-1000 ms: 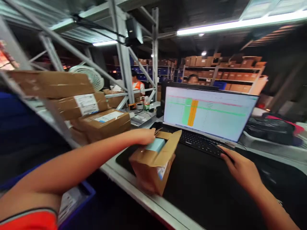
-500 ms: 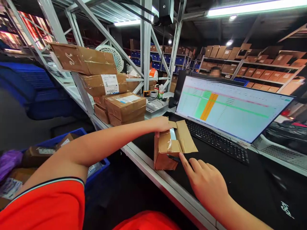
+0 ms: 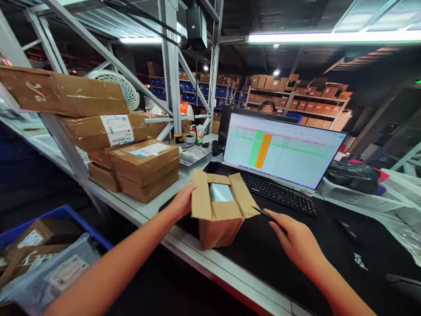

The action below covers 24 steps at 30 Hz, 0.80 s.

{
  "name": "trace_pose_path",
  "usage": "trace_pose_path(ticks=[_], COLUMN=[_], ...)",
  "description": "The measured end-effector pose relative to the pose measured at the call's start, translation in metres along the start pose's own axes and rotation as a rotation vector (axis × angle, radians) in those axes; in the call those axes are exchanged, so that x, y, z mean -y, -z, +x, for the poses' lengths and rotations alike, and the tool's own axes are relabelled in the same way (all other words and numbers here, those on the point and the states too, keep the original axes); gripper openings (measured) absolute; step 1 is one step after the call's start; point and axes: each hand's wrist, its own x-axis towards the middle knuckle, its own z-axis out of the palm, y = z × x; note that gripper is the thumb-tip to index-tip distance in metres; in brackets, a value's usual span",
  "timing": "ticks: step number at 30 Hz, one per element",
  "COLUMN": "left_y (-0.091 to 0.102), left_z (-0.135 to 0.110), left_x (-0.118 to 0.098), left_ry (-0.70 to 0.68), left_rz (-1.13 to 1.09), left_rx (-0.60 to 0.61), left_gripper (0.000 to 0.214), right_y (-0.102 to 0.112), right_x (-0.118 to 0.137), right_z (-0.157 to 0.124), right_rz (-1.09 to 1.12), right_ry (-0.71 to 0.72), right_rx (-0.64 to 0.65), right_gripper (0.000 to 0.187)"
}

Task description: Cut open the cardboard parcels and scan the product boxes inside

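A small cardboard box (image 3: pixel 221 228) stands near the front of the black desk mat, its top flaps spread apart. Inside it, a pale bluish-white item (image 3: pixel 221 192) shows through the opening. My left hand (image 3: pixel 184 198) is at the box's left flap, fingers closed at its outer edge; part of the hand is blurred. In my right hand (image 3: pixel 289 228) is a slim black knife-like tool (image 3: pixel 265 213), gripped between thumb and fingers. Its pointed tip is over the right flap.
Taped cartons (image 3: pixel 144 164) are stacked at the left. Behind the box are a keyboard (image 3: pixel 279 193) and a lit monitor (image 3: pixel 283 153). A blue crate (image 3: pixel 70 215) with parcels sits below the table edge. A white basket (image 3: pixel 342 193) stands right. A co-worker (image 3: pixel 187 109) is farther back.
The left flap has been folded outward, exposing more inside the box. My left hand has moved from the top to the left side. The knife-like tool has moved from the front to the right flap.
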Motion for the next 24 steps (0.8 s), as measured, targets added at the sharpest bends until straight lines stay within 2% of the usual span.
trace_pose_path(ticks=[2, 3, 5, 6, 7, 9, 10, 12, 15, 18, 21, 23, 24], left_y=[0.003, 0.007, 0.023, 0.032, 0.042, 0.057, 0.060, 0.061, 0.053, 0.049, 0.050, 0.047, 0.044], left_z=[-0.005, -0.004, 0.003, 0.009, 0.015, 0.026, 0.030, 0.032, 0.028, 0.027, 0.034, 0.041, 0.045], left_x=[0.028, 0.041, 0.059, 0.063, 0.062, 0.051, 0.041, 0.022, 0.003, -0.001, 0.001, 0.003, 0.003], left_ry=[-0.023, -0.054, -0.183, -0.282, -0.390, -0.568, -0.612, -0.598, -0.494, -0.439, -0.392, -0.370, -0.365], left_rz=[-0.021, 0.007, 0.201, 0.360, 0.524, 0.774, 0.852, 0.941, 1.008, 1.046, 1.034, 0.933, 0.845], left_rx=[-0.041, -0.081, -0.190, -0.208, -0.193, -0.066, 0.014, 0.144, 0.204, 0.170, 0.103, 0.064, 0.038], left_gripper=[0.082, 0.086, 0.087, 0.079, 0.066, 0.041, 0.036, 0.035, 0.038, 0.050, 0.063, 0.061, 0.059], right_y=[-0.003, -0.006, -0.011, -0.014, -0.016, -0.020, -0.022, -0.026, -0.026, -0.017, -0.002, 0.008, 0.011], right_x=[-0.037, -0.059, -0.105, -0.126, -0.144, -0.169, -0.176, -0.182, -0.178, -0.157, -0.105, -0.053, -0.026], right_z=[-0.015, -0.023, -0.038, -0.044, -0.049, -0.055, -0.055, -0.050, -0.031, 0.001, 0.036, 0.058, 0.068], right_rz=[0.146, 0.147, 0.062, 0.016, -0.029, -0.106, -0.140, -0.193, -0.220, -0.208, -0.112, 0.032, 0.163], right_ry=[-0.247, -0.397, -0.661, -0.759, -0.838, -0.950, -0.984, -1.016, -0.978, -0.856, -0.618, -0.368, -0.167], right_rx=[-0.032, -0.041, -0.016, 0.016, 0.048, 0.085, 0.087, 0.100, 0.114, 0.086, 0.040, 0.023, 0.013], right_gripper=[0.039, 0.041, 0.041, 0.039, 0.037, 0.034, 0.032, 0.029, 0.025, 0.025, 0.034, 0.035, 0.036])
